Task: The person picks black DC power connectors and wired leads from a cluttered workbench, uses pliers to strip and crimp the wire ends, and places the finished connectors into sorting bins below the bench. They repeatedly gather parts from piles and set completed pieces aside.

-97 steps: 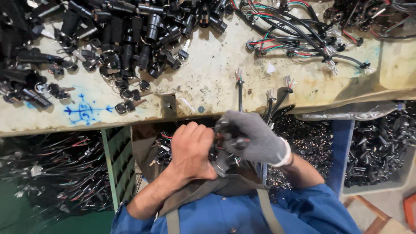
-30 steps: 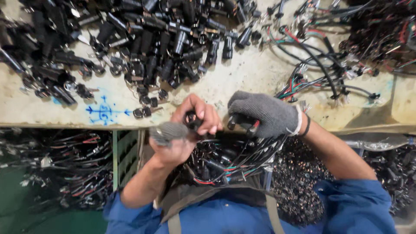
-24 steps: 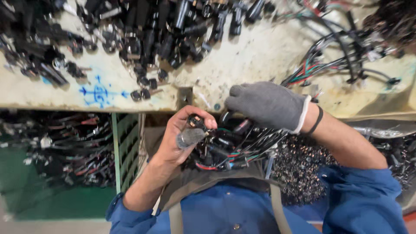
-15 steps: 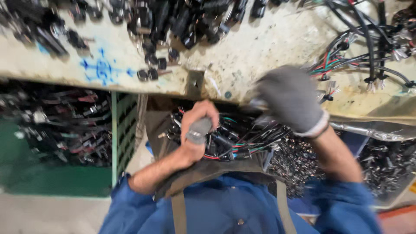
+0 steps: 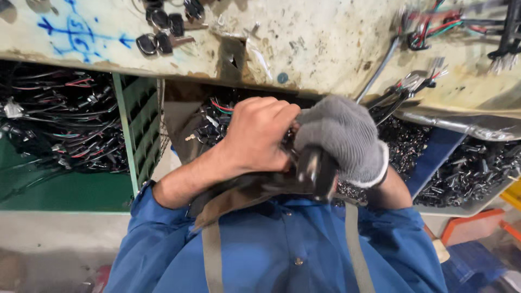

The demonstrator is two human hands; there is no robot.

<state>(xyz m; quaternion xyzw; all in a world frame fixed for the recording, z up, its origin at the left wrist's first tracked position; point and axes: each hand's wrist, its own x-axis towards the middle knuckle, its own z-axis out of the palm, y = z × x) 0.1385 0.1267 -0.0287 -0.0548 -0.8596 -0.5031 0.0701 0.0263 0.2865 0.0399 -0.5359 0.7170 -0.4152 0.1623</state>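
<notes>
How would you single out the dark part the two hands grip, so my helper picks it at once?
Start at the stained workbench, then drop to the blue shirt below its edge. There the bare left hand and grey-gloved right hand close on a glossy black cylindrical part, the only piece held.

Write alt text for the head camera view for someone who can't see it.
A bare left hand and a grey knit-gloved right hand press together around a glossy black part at a worn cream workbench. Bins of black wired parts sit below.
</notes>
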